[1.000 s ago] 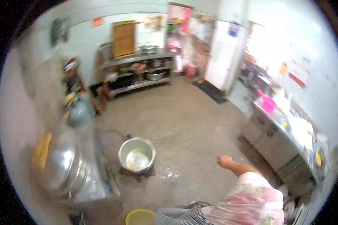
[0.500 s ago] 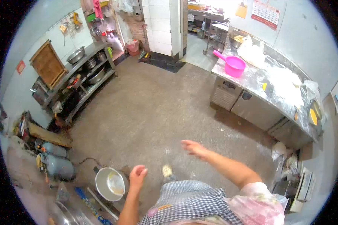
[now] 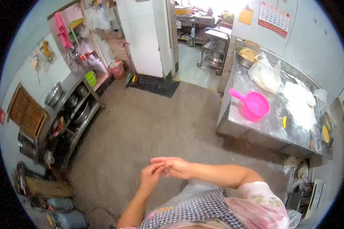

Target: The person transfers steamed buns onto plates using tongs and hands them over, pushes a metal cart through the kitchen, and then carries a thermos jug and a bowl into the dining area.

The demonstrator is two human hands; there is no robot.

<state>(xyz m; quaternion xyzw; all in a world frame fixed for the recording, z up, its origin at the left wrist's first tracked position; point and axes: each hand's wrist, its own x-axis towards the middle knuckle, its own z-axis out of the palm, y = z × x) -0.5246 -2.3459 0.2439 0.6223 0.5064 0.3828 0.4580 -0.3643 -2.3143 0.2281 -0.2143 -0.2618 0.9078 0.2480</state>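
Observation:
My two hands meet in front of the checked apron (image 3: pixel 195 206), over the bare floor. My right hand (image 3: pixel 176 167) comes in from the right with its fingers stretched out to the left. Against its palm side lies my left hand (image 3: pixel 152 173), its fingers bent and pressed together on the right hand's fingers. Anything between them is too small or hidden to make out. On the steel worktop to the right, well away from both hands, sits a pink dipper (image 3: pixel 256 106) with its handle toward the left.
The worktop (image 3: pixel 237 118) also bears a white plastic bag (image 3: pixel 264 74), white flour (image 3: pixel 300 108) and a metal bowl (image 3: pixel 244 59). A steel shelf (image 3: pixel 78 131) with basins lines the left wall. Gas cylinders (image 3: pixel 67 219) stand lower left; a wheeled rack (image 3: pixel 216 49) is beyond the doorway.
My hands, apart before, have come together in front of me. The view has shifted forward: the worktop and doorway look nearer, and the white bucket at lower left has left the frame.

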